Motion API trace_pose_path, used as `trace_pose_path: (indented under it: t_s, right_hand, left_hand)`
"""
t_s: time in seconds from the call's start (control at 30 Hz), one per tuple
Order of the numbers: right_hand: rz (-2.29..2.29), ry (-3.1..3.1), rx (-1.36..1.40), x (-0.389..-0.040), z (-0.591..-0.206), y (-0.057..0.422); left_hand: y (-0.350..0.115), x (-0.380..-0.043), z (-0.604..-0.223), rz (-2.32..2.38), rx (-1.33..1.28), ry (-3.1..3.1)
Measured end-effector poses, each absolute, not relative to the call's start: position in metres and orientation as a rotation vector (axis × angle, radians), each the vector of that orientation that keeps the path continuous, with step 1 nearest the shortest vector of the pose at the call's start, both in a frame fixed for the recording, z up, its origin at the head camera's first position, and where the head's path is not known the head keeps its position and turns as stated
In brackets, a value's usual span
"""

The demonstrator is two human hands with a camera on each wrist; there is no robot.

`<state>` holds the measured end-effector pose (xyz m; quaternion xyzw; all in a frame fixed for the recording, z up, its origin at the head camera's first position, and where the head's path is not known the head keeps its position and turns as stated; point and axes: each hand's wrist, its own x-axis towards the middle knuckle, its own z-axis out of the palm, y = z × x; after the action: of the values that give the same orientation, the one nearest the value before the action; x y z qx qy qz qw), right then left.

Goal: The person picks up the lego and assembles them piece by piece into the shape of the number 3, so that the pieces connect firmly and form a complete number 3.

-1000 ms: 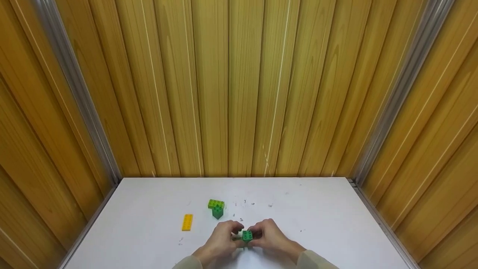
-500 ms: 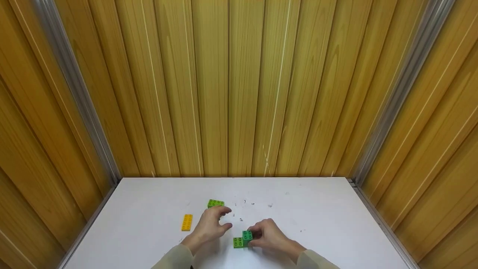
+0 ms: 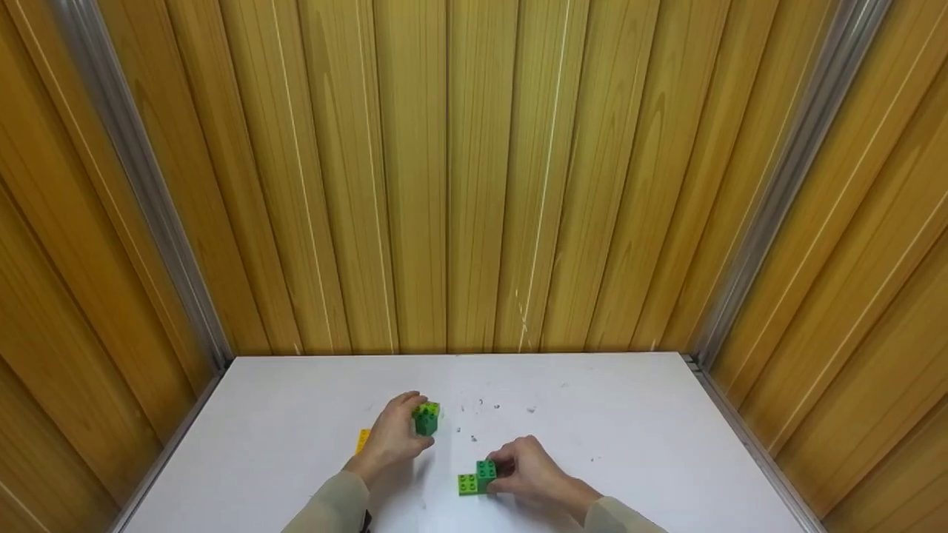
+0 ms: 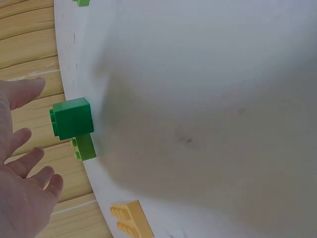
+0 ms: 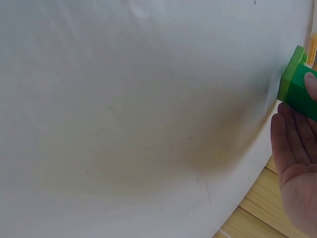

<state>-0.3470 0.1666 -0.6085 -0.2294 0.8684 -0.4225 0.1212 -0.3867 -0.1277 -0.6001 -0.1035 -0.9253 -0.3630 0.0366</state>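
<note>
My left hand (image 3: 395,431) reaches over the far-left part of the table, fingers and thumb spread around a dark green brick (image 3: 426,423). In the left wrist view there is a gap between the fingers and this dark green brick (image 4: 73,119). A light green brick (image 3: 434,406) sits right behind it, partly hidden by the fingers. Near the front, my right hand (image 3: 535,472) holds another dark green brick (image 3: 485,477) between thumb and fingers. It stands on one end of a flat light green brick (image 3: 467,485), whose other studs show on the left.
A yellow flat brick (image 3: 362,440) lies left of my left hand, partly covered by it. The white table (image 3: 637,422) carries small dark marks. Wood-patterned walls (image 3: 474,185) close in the back and both sides.
My left hand has let go of the front bricks and moved away, far and left, to the dark green brick at the back. The right hand keeps its hold. The view has shifted slightly.
</note>
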Motion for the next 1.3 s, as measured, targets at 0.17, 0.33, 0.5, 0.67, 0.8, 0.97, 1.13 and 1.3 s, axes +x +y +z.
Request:
trace_pose_path:
  t_s: [0.17, 0.33, 0.5, 0.67, 0.8, 0.97, 1.13, 1.3]
  right_hand:
    - [-1.218, 2.536, -0.643, -0.346, -0.608, 0.167]
    - [-1.217, 2.536, -0.643, -0.345, -0.607, 0.168]
    - [-1.198, 2.558, -0.684, -0.346, -0.608, 0.168]
    - [-1.211, 2.547, -0.659, -0.346, -0.607, 0.168]
    - [-1.234, 2.545, -0.675, -0.345, -0.608, 0.167]
    - [-1.262, 2.53, -0.671, -0.345, -0.608, 0.166]
    - [-1.273, 2.515, -0.674, -0.346, -0.61, 0.167]
    - [-1.258, 2.517, -0.661, -0.346, -0.609, 0.167]
  left_hand:
    - [-0.135, -0.395, -0.605, -1.08, -0.352, -2.891]
    - [-0.14, -0.399, -0.609, -1.052, -0.368, -2.943]
    - [-0.143, -0.401, -0.612, -0.996, -0.431, -2.964]
    - [-0.141, -0.403, -0.613, -0.942, -0.452, -3.003]
    - [-0.14, -0.405, -0.614, -0.896, -0.463, -3.031]
    - [-0.141, -0.406, -0.615, -0.833, -0.448, -3.067]
    - [-0.142, -0.406, -0.615, -0.848, -0.376, -3.091]
    - [-0.145, -0.405, -0.614, -0.935, -0.317, -3.039]
